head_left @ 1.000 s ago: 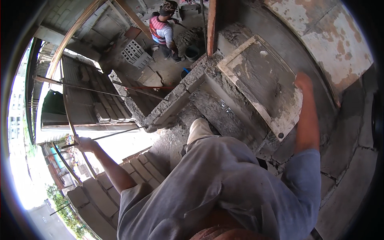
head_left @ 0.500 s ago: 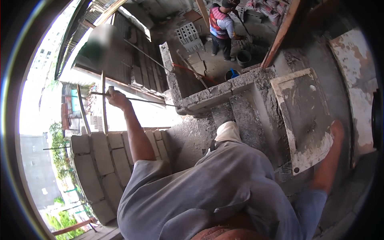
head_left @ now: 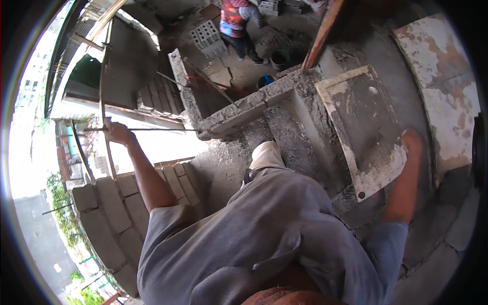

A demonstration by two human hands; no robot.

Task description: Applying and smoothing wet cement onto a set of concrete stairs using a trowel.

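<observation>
On the left, my left hand (head_left: 119, 133) is closed around a thin metal rod (head_left: 165, 129) that runs sideways to a rough concrete ledge. An upright wooden strip (head_left: 103, 86) passes right by the fist. At the right, my right hand (head_left: 412, 141) grips the edge of a shallow rectangular tray (head_left: 377, 180) with a pale raised rim. Grey cement smears cover its inside, and it leans tilted next to the concrete steps. My fingertips there are partly hidden.
Wet concrete steps (head_left: 292, 134) lie ahead, bordered by a low rough wall (head_left: 244, 109). A block wall (head_left: 117, 203) stands at left beside a bright open drop. Beyond are a co-worker (head_left: 236, 23), hollow blocks (head_left: 208, 38), a dark bucket (head_left: 279, 59) and a slanting wooden post (head_left: 325, 33).
The whole view has shifted, so the surroundings sit further left and higher. Both hands keep their hold on the rod and the tray. The co-worker's head has left the picture.
</observation>
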